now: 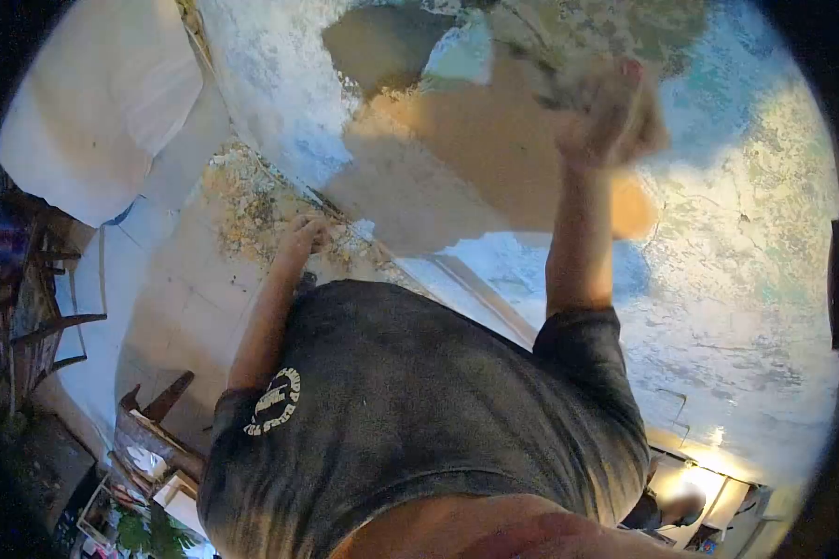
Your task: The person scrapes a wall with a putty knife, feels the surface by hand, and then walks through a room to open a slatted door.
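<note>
My right hand (615, 121) is raised in front of the wall (718, 233) and smeared by motion. Its fingers are curled round a dark hand tool (548, 88), too blurred to tell its kind. Around it the wall shows flaking white and bluish paint, with a bare brown patch (466, 140) beside the hand. Lower and to the left, my left hand (303, 239) hangs over the floor, fingers loosely bent and nothing visible in them. Beneath it lie crumbled paint and plaster chips (247, 210) along the foot of the wall.
A pale sheet or board (112, 102) lies at upper left. Dark wooden furniture (51, 317) stands at far left, with a wooden chair-like piece (158, 424) and a green plant (149, 531) below. A bright lamp glow (708, 466) shows at lower right.
</note>
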Tool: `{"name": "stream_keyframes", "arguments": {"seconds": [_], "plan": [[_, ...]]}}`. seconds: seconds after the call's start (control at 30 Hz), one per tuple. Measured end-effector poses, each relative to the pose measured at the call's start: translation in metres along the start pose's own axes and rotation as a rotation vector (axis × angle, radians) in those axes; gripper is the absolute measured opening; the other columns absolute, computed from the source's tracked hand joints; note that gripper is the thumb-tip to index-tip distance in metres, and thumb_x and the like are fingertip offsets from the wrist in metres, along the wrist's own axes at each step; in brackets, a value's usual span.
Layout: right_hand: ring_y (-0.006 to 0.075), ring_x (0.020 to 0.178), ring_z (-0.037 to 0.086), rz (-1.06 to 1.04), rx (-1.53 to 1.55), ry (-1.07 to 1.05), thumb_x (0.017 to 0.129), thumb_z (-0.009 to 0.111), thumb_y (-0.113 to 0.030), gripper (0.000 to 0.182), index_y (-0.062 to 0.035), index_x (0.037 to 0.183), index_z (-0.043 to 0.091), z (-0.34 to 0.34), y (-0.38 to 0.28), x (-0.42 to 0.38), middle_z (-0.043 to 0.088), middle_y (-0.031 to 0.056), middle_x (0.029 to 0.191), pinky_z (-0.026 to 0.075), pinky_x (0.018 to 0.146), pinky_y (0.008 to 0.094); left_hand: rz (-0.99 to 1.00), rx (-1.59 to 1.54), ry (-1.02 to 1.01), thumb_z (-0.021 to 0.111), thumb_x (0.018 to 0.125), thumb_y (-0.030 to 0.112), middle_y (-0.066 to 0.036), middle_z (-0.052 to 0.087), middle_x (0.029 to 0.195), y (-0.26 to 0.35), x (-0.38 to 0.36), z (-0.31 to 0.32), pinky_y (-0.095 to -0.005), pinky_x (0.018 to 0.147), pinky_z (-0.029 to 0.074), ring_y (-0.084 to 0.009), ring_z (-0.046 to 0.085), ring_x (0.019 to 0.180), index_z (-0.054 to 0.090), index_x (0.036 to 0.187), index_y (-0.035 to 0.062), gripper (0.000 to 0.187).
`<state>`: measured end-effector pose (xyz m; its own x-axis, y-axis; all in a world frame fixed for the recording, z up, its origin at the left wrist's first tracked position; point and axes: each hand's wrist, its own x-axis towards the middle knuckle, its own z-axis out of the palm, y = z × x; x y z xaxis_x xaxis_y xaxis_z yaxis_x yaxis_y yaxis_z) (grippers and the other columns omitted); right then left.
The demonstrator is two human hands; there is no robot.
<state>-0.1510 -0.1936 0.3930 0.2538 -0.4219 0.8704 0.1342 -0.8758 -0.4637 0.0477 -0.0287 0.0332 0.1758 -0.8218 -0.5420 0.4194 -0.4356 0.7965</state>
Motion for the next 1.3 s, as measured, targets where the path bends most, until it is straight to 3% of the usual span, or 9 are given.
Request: {"name": "stream_keyframes", "arguments": {"seconds": [0.17, 0.27, 0.4, 0.5, 0.7, 0.8, 1.0, 1.13, 1.3], "plan": [[0.0167, 0.048, 0.05, -0.14, -0.586, 0.093, 0.088, 0.058, -0.023, 0.019, -0.0087, 0.075, 0.056, -0.013, 0.024, -0.011, 0.055, 0.0061, 0.061, 0.04, 0.048, 0.032, 0.026, 0.039, 0.039, 0.058, 0.087, 0.029, 0.0, 0.056, 0.074, 0.019, -0.014, 0.0, -0.0255, 0.059, 0.043, -0.0098, 0.053, 0.065, 0.058, 0.087, 0.0073, 0.022], [0.0201, 0.059, 0.057, -0.136, 0.547, -0.492, 0.084, 0.062, -0.017, 0.022, -0.0036, 0.101, 0.06, -0.025, 0.013, -0.002, 0.06, 0.0072, 0.076, 0.048, 0.055, 0.0331, -0.022, 0.024, 0.056, 0.059, 0.087, 0.029, -0.001, 0.057, 0.075, 0.005, -0.006, -0.011, -0.0253, 0.059, 0.043, -0.0101, 0.052, 0.065, 0.058, 0.087, 0.0073, 0.022], [0.0188, 0.052, 0.049, -0.434, -0.699, 0.038, 0.088, 0.052, -0.016, 0.013, -0.0077, 0.082, 0.058, -0.001, 0.014, -0.024, 0.052, 0.0048, 0.063, 0.041, 0.049, 0.0341, 0.037, 0.036, 0.034, 0.058, 0.087, 0.029, -0.001, 0.058, 0.077, 0.007, 0.002, -0.011, -0.0253, 0.059, 0.043, -0.0103, 0.051, 0.064, 0.058, 0.086, 0.0072, 0.022], [0.0182, 0.051, 0.048, -0.128, 0.456, -0.22, 0.09, 0.052, -0.013, 0.017, -0.0068, 0.076, 0.059, 0.007, -0.016, -0.008, 0.051, 0.0046, 0.062, 0.038, 0.047, 0.0329, -0.046, 0.019, 0.06, 0.058, 0.086, 0.03, -0.001, 0.058, 0.077, 0.003, 0.0, -0.017, -0.0259, 0.06, 0.043, -0.0109, 0.051, 0.064, 0.058, 0.085, 0.0068, 0.024], [0.0111, 0.049, 0.037, -0.022, -0.558, -0.006, 0.096, 0.039, -0.016, 0.04, -0.013, 0.056, 0.037, 0.016, 0.01, -0.013, 0.037, -0.0015, 0.052, 0.031, 0.044, 0.0251, 0.023, 0.075, 0.045, 0.059, 0.086, 0.029, -0.001, 0.056, 0.075, 0.008, 0.017, -0.018, -0.0255, 0.06, 0.044, -0.011, 0.052, 0.065, 0.058, 0.084, 0.007, 0.022], [0.0086, 0.049, 0.037, -0.142, 0.339, -0.25, 0.094, 0.045, -0.011, 0.039, -0.0112, 0.055, 0.041, 0.006, -0.001, -0.012, 0.037, -0.0035, 0.052, 0.029, 0.044, 0.0242, 0.007, 0.061, -0.006, 0.059, 0.086, 0.028, -0.002, 0.058, 0.077, 0.01, 0.013, -0.018, -0.0254, 0.061, 0.044, -0.0108, 0.052, 0.066, 0.059, 0.087, 0.0065, 0.021], [0.0186, 0.083, 0.049, 0.228, -0.487, -0.133, 0.097, 0.043, -0.027, 0.028, -0.0012, 0.099, 0.053, -0.007, 0.022, -0.048, 0.052, 0.0057, 0.089, 0.042, 0.075, 0.0313, -0.023, 0.084, -0.044, 0.059, 0.087, 0.032, -0.002, 0.06, 0.079, 0.018, 0.018, -0.009, -0.0261, 0.062, 0.044, -0.0119, 0.054, 0.068, 0.06, 0.094, 0.005, 0.028], [0.0204, 0.06, 0.048, -0.352, -0.852, -0.208, 0.097, 0.043, -0.022, 0.024, -0.0018, 0.094, 0.057, 0.001, 0.035, -0.026, 0.052, 0.0027, 0.073, 0.044, 0.06, 0.0343, -0.016, 0.117, -0.05, 0.059, 0.087, 0.03, -0.003, 0.059, 0.082, 0.021, 0.023, -0.011, -0.0292, 0.065, 0.046, -0.0142, 0.056, 0.07, 0.06, 0.096, 0.0041, 0.027], [0.0226, 0.066, 0.056, -0.345, 0.006, -0.354, 0.089, 0.052, -0.009, 0.016, 0.0004, 0.102, 0.058, -0.008, 0.014, -0.017, 0.058, 0.0102, 0.082, 0.045, 0.056, 0.0318, -0.031, 0.107, -0.015, 0.06, 0.086, 0.031, -0.004, 0.059, 0.086, 0.012, 0.038, -0.014, -0.0306, 0.065, 0.047, -0.0155, 0.057, 0.072, 0.061, 0.095, 0.0038, 0.029]]}}
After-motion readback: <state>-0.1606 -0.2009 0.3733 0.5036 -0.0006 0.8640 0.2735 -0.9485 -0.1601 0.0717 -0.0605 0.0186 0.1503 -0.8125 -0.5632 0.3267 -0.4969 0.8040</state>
